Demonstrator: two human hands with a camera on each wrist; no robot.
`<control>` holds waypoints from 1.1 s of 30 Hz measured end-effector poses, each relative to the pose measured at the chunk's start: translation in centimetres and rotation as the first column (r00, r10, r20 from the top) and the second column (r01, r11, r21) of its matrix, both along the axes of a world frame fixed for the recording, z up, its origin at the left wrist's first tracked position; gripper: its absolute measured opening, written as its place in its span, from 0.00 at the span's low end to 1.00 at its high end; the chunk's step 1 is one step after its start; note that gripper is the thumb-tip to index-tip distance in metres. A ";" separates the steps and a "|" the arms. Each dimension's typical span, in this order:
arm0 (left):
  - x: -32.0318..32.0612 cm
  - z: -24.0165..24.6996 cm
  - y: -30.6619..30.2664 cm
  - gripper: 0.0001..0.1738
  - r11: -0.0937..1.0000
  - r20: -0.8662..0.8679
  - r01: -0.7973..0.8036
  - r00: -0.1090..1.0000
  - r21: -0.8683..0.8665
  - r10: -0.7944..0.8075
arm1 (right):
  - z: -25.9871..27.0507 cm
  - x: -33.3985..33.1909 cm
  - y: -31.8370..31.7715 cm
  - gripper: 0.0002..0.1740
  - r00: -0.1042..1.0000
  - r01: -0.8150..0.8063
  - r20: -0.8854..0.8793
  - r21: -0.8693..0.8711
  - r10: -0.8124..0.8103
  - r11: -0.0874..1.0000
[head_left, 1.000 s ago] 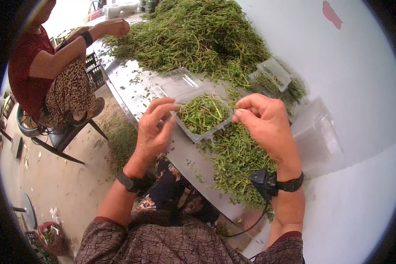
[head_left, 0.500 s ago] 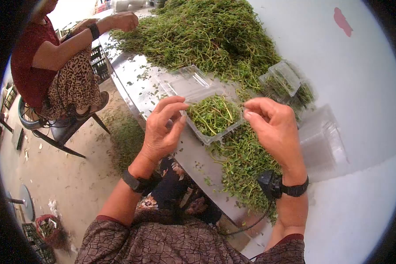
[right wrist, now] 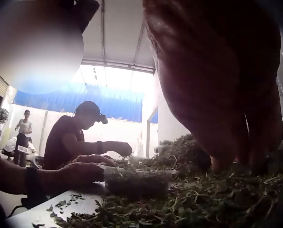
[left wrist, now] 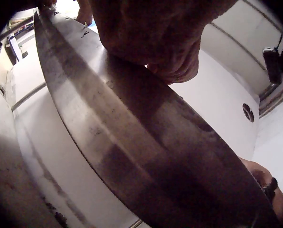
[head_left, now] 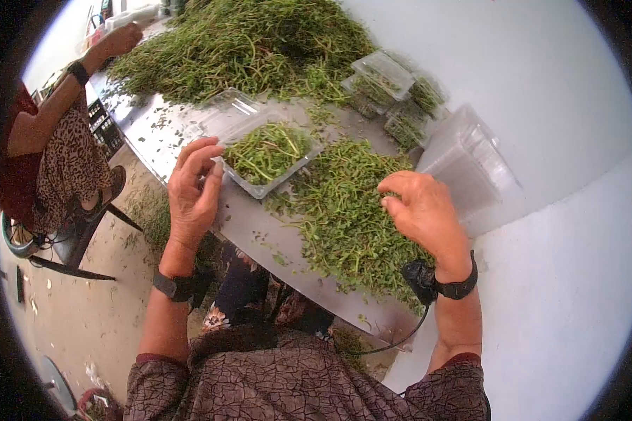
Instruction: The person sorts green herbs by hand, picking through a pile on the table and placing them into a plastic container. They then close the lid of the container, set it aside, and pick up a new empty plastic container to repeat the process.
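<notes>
A clear plastic box (head_left: 261,191) filled with cut green stems (head_left: 267,151) stands on the metal table, its hinged lid (head_left: 221,112) folded back. My left hand (head_left: 195,182) is at the box's left side, fingers slightly bent and fingertips right at the rim. To the right of the box, my right hand (head_left: 425,210) hovers low over a loose heap of small leafy greens (head_left: 358,231). Its thumb and index finger are bent toward each other with a small gap. The right wrist view shows that hand's fingers (right wrist: 222,161) pointing down at the greens.
A large mound of greens (head_left: 253,49) covers the table's far part. Filled, closed boxes (head_left: 386,77) are stacked by the white wall, near a stack of empty clear boxes (head_left: 463,158). Another person (head_left: 49,154) sits at the left, one arm over the mound.
My right hand has left the box's right rim and moved right over the loose heap. My left hand stays by the box's left side. The head view has shifted.
</notes>
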State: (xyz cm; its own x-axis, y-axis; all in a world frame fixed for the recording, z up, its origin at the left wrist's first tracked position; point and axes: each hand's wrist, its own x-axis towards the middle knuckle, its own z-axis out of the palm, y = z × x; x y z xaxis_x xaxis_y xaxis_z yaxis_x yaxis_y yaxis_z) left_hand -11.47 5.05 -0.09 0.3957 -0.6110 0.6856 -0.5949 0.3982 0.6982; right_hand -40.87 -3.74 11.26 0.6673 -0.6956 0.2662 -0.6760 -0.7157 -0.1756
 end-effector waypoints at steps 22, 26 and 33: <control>0.1 0.0 0.2 0.12 0.998 -0.042 -0.012 0.999 0.063 0.014 | -2.8 -1.5 -1.2 0.10 0.977 0.075 -0.191 -0.122 -0.098 0.990; 0.1 0.0 0.1 0.12 0.999 0.021 -0.041 0.999 0.025 0.040 | -2.8 -0.7 -1.7 0.10 0.982 0.056 -0.179 -0.071 -0.068 0.996; 0.2 -0.2 0.1 0.13 1.000 -0.005 -0.023 1.000 0.020 0.023 | -2.4 -0.2 -2.5 0.05 0.990 0.057 -0.128 -0.073 -0.066 0.996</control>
